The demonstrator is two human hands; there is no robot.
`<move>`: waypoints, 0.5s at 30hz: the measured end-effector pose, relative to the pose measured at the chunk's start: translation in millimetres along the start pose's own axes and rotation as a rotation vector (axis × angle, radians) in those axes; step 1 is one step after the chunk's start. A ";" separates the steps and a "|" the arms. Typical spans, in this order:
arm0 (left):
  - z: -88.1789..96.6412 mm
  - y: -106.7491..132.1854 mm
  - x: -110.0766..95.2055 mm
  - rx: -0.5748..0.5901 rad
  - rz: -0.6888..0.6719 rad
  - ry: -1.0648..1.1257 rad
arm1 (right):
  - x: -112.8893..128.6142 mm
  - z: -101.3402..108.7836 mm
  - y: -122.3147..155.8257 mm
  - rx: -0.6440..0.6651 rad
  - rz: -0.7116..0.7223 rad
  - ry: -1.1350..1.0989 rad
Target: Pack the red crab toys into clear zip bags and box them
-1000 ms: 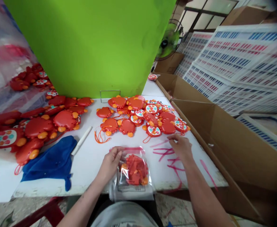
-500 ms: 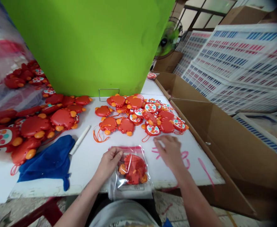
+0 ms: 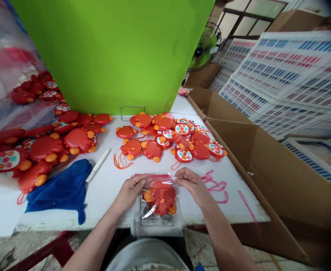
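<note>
A clear plastic bag with a pink strip along its top lies at the table's front edge, on a stack of similar bags. Inside it is a red crab-shaped toy with orange claws, seen back side up. My left hand pinches the bag's upper left edge between thumb and fingers. At the upper right corner, my right hand has thumb and forefinger closed on the plastic. Beyond both hands spreads a group of loose red crab toys, several with orange cords.
A blue cloth and a white marker lie to the left. More crab toys are heaped there. A green panel stands behind, near a wire stand. An open cardboard box borders the right side.
My right hand has come left and down from near the loose toys to the bag's upper right corner. My left hand keeps its pinch on the bag. The view has shifted slightly.
</note>
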State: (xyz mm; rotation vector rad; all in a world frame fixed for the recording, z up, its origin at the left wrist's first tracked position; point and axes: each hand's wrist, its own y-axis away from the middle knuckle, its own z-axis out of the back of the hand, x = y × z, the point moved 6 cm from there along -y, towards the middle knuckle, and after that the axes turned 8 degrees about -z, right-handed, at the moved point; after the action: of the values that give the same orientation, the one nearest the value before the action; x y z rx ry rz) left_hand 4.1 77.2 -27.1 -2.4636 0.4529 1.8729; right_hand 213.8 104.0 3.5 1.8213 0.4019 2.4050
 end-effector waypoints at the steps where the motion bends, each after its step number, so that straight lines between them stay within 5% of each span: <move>1: 0.2 0.5 -1.3 0.001 -0.006 -0.004 | -1.1 1.1 0.5 0.012 -0.008 -0.015; 10: 1.8 5.9 -21.7 -0.043 -0.130 -0.228 | -5.4 -6.3 1.5 0.012 -0.030 -0.044; 15: -2.6 2.8 -15.1 -0.075 -0.110 -0.282 | -0.7 -4.4 6.7 0.045 0.042 -0.033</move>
State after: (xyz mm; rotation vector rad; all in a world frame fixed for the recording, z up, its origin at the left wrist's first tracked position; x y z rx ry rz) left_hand 2.2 77.4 -11.6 -2.1639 0.2367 2.1793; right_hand 210.3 96.8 3.5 1.9039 0.4225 2.4094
